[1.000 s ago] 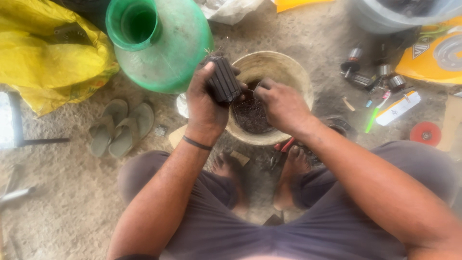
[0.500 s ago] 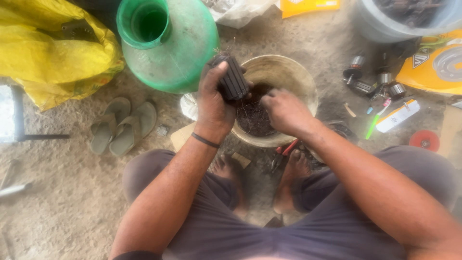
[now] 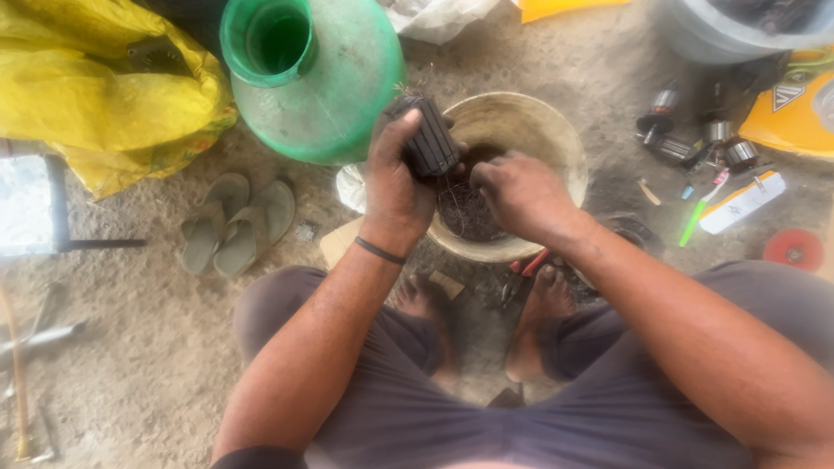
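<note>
My left hand (image 3: 395,187) grips a dark ribbed cylindrical motor core (image 3: 427,135) and holds it upright over the near-left rim of a cream plastic bowl (image 3: 556,139). My right hand (image 3: 514,195) is closed inside the bowl, its fingers pinching thin wire strands (image 3: 453,208) that hang from the core's lower end. Dark tangled wire scrap (image 3: 473,217) fills the bottom of the bowl. A black band sits on my left wrist.
A green plastic pot (image 3: 313,74) stands behind the bowl on the left, next to a yellow sack (image 3: 95,87). Grey sandals (image 3: 239,221) lie left. Red-handled pliers (image 3: 526,269) rest by my feet. Several motor parts (image 3: 695,135), a green toothbrush (image 3: 702,208) and a grey bucket (image 3: 738,30) are on the right.
Both hands stay at the bowl with the core. My right hand has shifted slightly along the core's underside, drawing the wire strands out; the view has drifted a little.
</note>
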